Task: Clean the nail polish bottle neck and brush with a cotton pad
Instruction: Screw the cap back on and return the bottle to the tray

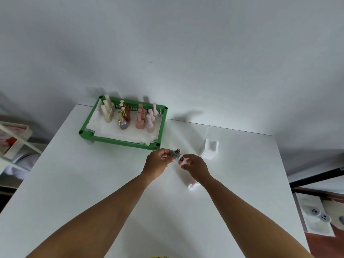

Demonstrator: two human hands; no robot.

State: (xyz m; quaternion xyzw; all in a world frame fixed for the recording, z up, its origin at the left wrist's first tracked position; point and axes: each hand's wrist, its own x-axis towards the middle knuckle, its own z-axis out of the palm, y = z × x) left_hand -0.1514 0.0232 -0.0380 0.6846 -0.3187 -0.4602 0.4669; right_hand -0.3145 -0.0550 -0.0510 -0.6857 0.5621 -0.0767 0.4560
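A small teal nail polish bottle (175, 154) with a reddish open neck is tilted to the right, and my left hand (158, 162) grips it just above the white table. Right beside it, my right hand (195, 167) pinches the red brush cap (180, 160), whose thin brush tip points up toward the bottle's neck. A used cotton pad (193, 186), stained faintly pink, lies on the table under my right wrist, partly hidden by it.
A green tray (122, 141) lined with white paper holds several upright polish bottles at the back left. A clear holder (211, 146) of white cotton pads stands to the right of my hands. The table edge (284, 174) drops off at right.
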